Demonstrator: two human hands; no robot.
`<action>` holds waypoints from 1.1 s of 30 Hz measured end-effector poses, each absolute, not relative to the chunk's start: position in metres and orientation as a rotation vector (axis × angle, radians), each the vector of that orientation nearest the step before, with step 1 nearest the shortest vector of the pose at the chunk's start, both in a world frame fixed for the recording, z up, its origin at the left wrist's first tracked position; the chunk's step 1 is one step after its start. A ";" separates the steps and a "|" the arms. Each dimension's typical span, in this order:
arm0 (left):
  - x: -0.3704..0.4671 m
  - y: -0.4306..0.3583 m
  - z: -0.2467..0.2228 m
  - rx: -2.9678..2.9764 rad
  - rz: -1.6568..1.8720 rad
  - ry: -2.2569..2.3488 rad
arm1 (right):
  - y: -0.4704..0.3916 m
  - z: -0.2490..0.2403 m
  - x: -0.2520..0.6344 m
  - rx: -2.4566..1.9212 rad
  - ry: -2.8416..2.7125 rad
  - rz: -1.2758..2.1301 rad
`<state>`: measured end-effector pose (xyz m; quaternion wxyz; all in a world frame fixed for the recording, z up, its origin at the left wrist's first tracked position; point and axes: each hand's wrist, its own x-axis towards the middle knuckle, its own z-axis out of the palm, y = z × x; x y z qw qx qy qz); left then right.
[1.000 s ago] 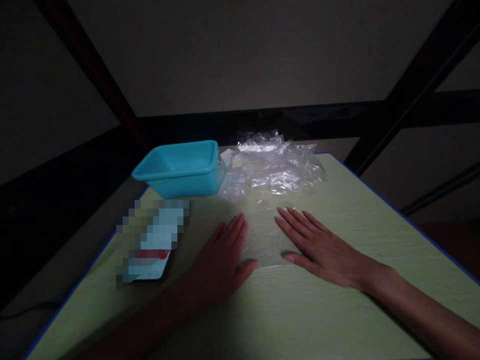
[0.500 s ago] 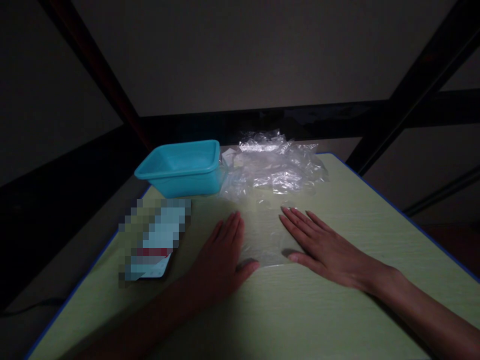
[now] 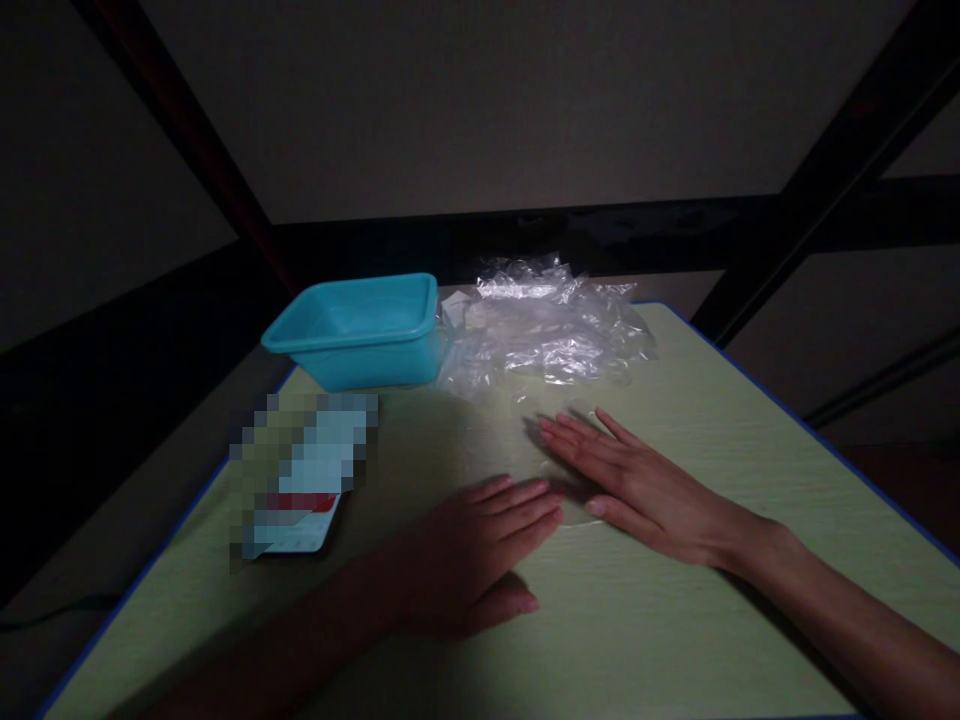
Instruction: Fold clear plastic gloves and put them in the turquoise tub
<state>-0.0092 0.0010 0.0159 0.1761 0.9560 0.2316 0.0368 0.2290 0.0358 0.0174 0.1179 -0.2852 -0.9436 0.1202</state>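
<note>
A thin clear plastic bag (image 3: 491,445) lies flat on the pale green table (image 3: 720,620), its outline faint. My left hand (image 3: 480,555) rests over the bag's near left part, fingers stretched out and pointing right. On the bag's right side is my right hand (image 3: 619,475), its fingers spread and pointing up and left. The two hands are close together but apart. Neither holds anything. Beyond them lies a crumpled heap of clear plastic bags (image 3: 555,325).
A turquoise basket (image 3: 364,365) stands at the back left, touching the heap's left side. Nearer on the left lies a phone (image 3: 307,530), mostly blurred out by pixels. The table has a blue edge, with a wall behind it.
My left hand has turned and moved right and nearer to me, its fingers now pointing right. My right hand has shifted slightly left. The camera view has moved a little.
</note>
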 end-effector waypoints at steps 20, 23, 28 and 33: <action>-0.006 -0.013 0.021 2.684 0.044 0.532 | 0.061 0.011 0.225 -0.846 -2.853 0.440; -0.006 -0.013 0.021 2.690 0.052 0.531 | 0.064 0.010 0.223 -0.863 -2.851 0.418; -0.007 -0.014 0.019 2.689 0.137 0.530 | 0.065 0.009 0.220 -0.900 -2.837 0.396; -0.007 -0.013 0.017 2.709 0.124 0.501 | 0.066 0.009 0.222 -0.856 -2.769 0.451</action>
